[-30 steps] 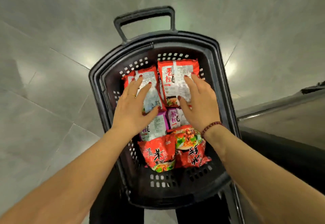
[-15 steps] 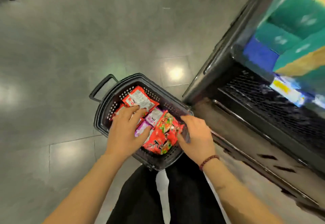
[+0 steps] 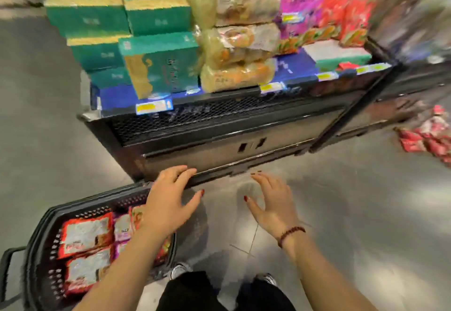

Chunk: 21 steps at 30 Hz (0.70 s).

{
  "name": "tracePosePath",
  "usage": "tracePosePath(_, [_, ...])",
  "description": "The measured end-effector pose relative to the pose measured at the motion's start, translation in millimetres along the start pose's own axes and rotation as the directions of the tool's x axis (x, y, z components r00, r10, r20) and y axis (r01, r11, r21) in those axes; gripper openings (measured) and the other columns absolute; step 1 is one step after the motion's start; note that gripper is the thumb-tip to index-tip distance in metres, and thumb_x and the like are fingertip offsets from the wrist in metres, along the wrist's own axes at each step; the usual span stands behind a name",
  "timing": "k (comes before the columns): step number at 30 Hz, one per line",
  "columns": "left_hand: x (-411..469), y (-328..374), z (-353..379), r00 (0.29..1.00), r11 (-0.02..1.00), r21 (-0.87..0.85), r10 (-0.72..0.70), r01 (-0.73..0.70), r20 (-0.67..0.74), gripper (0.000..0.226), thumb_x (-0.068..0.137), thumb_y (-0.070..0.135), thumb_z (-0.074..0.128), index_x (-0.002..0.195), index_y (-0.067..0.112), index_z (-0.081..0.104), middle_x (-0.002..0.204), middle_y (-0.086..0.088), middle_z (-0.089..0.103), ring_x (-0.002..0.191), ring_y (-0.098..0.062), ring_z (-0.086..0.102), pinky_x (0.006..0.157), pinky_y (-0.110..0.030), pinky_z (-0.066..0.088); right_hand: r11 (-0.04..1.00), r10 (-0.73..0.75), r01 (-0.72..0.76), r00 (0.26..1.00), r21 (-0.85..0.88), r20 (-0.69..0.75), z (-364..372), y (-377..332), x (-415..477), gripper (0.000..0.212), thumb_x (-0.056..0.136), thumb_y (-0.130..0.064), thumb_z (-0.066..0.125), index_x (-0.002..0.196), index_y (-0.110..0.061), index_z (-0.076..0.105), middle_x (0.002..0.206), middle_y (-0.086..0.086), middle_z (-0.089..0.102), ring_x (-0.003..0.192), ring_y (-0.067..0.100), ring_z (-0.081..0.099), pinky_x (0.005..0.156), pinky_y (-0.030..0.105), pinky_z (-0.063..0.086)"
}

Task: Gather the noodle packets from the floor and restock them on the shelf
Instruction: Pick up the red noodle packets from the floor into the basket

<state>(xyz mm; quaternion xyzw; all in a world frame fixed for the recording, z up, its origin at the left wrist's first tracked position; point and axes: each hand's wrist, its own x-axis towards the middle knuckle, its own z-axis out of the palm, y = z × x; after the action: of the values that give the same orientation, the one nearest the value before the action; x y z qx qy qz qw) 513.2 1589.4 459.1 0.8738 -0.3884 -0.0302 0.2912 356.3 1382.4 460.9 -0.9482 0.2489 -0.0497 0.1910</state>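
Both grips hang open with fingers spread, holding nothing: the left grip (image 3: 168,203) over the shelf-side end of the black perforated plastic basket (image 3: 39,249), the right grip (image 3: 273,203) above the grey tiled floor (image 3: 366,213). Inside the basket lie red and purple noodle packets (image 3: 85,235); more loose red packets (image 3: 429,137) are heaped on the floor at far right, beside the black metal shelf (image 3: 219,125) stocked with teal boxes (image 3: 156,64).

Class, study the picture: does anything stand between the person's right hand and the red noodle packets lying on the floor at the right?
Nothing visible does. Only bare grey floor lies between the open right hand and the pile of red noodle packets; the black shelf base stands beside that path, not across it.
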Motion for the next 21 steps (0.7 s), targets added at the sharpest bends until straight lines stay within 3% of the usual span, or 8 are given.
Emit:
tracePosePath(2, [21,41,16,0.994,0.995,0.016,0.098,-0.099,0.042,0.057,0.083,0.051,0.052,0.122,0.011,0.065,0.119,-0.009,0.061,0.113,-0.029,0.056,0.096,-0.042,0.049,0.994,0.106,-0.103,0.993,0.043,-0.06,-20,35,-20,0.056,0.087,-0.052,0.052,0.135,-0.023,0.05,0.138,-0.002,0.051,0.127,0.021,0.045,0.11,0.04,0.036])
tracePosePath(7, [58,155,65,0.948,0.954,0.035,0.293,-0.299,0.123,0.06,0.084,0.054,0.047,0.125,0.013,0.063,0.121,-0.008,0.062,0.114,-0.028,0.055,0.093,-0.044,0.051,0.956,0.291,-0.282,0.945,0.077,-0.153,-70,126,-74,0.07,0.081,-0.062,0.034,0.137,-0.023,0.048,0.141,-0.003,0.047,0.128,0.02,0.043,0.11,0.038,0.032])
tracePosePath(17, [91,357,188,0.781,0.812,-0.068,0.577,-0.58,0.239,0.056,0.085,0.051,0.054,0.126,0.013,0.062,0.123,-0.009,0.061,0.116,-0.027,0.054,0.096,-0.038,0.046,0.838,0.545,-0.514,0.781,0.18,-0.305,-163,291,-165,0.055,0.087,-0.038,0.066,0.136,-0.02,0.051,0.142,-0.001,0.048,0.129,0.021,0.042,0.108,0.03,0.029])
tracePosePath(21, [106,411,228,0.682,0.733,-0.111,0.669,-0.671,0.297,0.056,0.085,0.051,0.055,0.126,0.014,0.061,0.125,-0.01,0.059,0.117,-0.029,0.054,0.096,-0.042,0.048,0.781,0.618,-0.584,0.675,0.219,-0.403,-185,332,-192,0.049,0.085,-0.037,0.066,0.129,-0.017,0.056,0.135,0.001,0.055,0.118,0.021,0.049,0.096,0.021,0.027])
